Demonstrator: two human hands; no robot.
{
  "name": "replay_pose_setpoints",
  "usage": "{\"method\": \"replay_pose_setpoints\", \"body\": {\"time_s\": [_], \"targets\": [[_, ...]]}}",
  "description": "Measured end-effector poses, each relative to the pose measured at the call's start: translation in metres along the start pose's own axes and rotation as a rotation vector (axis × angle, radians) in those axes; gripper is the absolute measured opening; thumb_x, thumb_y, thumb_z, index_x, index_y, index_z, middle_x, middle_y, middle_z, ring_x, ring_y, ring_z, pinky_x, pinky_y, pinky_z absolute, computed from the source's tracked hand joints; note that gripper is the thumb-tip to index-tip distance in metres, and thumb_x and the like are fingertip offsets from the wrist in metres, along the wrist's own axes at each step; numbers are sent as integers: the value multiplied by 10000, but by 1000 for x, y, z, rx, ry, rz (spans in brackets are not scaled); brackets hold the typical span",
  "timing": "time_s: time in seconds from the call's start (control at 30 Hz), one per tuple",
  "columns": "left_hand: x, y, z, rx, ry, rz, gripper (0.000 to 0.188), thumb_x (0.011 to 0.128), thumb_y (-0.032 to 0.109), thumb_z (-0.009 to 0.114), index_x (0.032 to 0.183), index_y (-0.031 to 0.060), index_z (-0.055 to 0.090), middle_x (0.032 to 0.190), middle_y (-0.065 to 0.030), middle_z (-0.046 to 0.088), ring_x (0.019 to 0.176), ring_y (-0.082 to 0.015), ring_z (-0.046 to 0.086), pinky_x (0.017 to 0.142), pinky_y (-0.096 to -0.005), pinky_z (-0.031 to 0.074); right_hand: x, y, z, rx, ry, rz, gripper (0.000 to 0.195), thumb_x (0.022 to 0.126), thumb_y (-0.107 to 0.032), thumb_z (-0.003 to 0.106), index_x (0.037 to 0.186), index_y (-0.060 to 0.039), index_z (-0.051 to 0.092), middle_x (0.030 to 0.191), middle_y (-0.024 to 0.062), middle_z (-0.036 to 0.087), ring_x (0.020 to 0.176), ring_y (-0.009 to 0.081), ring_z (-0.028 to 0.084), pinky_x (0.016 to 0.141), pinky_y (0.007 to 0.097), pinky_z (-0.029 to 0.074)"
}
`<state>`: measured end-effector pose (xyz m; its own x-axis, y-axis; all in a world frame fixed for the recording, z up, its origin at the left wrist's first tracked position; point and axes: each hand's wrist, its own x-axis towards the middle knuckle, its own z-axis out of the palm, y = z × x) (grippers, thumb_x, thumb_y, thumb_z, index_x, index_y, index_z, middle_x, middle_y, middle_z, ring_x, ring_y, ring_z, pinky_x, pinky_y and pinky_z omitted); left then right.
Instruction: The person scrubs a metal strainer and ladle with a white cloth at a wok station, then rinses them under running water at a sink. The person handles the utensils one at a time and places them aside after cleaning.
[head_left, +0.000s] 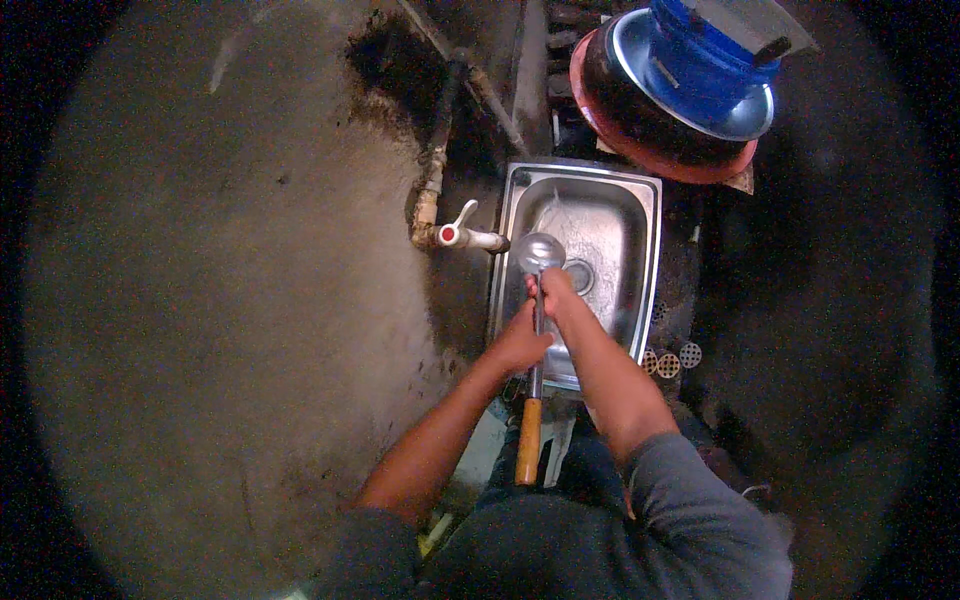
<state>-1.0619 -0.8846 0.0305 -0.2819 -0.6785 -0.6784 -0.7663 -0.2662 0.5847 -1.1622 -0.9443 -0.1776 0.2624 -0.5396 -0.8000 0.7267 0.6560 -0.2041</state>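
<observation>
A long metal ladle (541, 253) with a wooden handle end lies over the left half of a stainless steel sink (654, 262). Its round bowl points away from me beside the tap's outlet, and the wooden end reaches back towards my body. My left hand (525, 343) is around the metal shaft, about midway along it. Just below the bowl, my right hand (553, 292) is at the top of the shaft, its fingers partly hidden. The drain (580, 277) shows to the right of the bowl. Water glistens on the sink's bottom.
A white tap (469, 237) with a red-centred lever joins a pipe (425, 210) along the wall left of the sink. Stacked basins (664, 142), with a blue container (697, 67) on top, stand beyond it at the right. Several round perforated pieces (667, 365) lie right of the sink.
</observation>
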Motion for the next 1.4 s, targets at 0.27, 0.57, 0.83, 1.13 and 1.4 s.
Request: {"method": "replay_pose_setpoints", "body": {"time_s": [0.27, 0.57, 0.83, 1.13, 1.4], "targets": [[104, -80, 6, -169, 30, 86, 537, 859, 329, 697, 1223, -10, 493, 1278, -201, 576, 1137, -348, 586, 990, -408, 454, -57, -5, 35, 235, 34, 27, 208, 1005, -130, 402, 1029, 29, 535, 884, 136, 648, 518, 134, 542, 533, 367, 566], [187, -83, 9, 263, 492, -44, 677, 875, 409, 660, 1385, 3, 473, 1435, -289, 457, 1261, -447, 522, 1038, -490, 447, -100, -15, -5, 254, -179, 207, 220, 1050, -187, 405, 1079, -8, 529, 780, 60, 547, 526, 76, 482, 363, 184, 409], [220, -42, -10, 579, 185, 432, 351, 914, 410, 636, 1082, 103, 669, 1062, -164, 707, 987, -380, 673, 841, -484, 516, -170, -42, -16, 320, -310, 327, 268, 1073, -239, 408, 1218, -60, 545, 761, 26, 494, 475, 43, 366, 327, 173, 317], [233, -48, 6, 50, 572, 356, 307, 1008, 296, 517, 1065, 30, 660, 1035, -223, 667, 964, -384, 646, 837, -458, 492, -164, -65, -10, 328, -355, 243, 263, 1072, -287, 415, 1196, -132, 587, 622, -30, 450, 395, 61, 351, 306, 219, 320], [251, -83, 62, -1250, 336, -112, 244, 853, 19, 543, 1080, -67, 560, 880, -163, 626, 620, -265, 626, 482, -396, 495, -159, -58, 16, 344, -452, 199, 296, 1079, -308, 387, 1139, -116, 605, 611, -23, 471, 365, 70, 376, 301, 220, 336]]}}
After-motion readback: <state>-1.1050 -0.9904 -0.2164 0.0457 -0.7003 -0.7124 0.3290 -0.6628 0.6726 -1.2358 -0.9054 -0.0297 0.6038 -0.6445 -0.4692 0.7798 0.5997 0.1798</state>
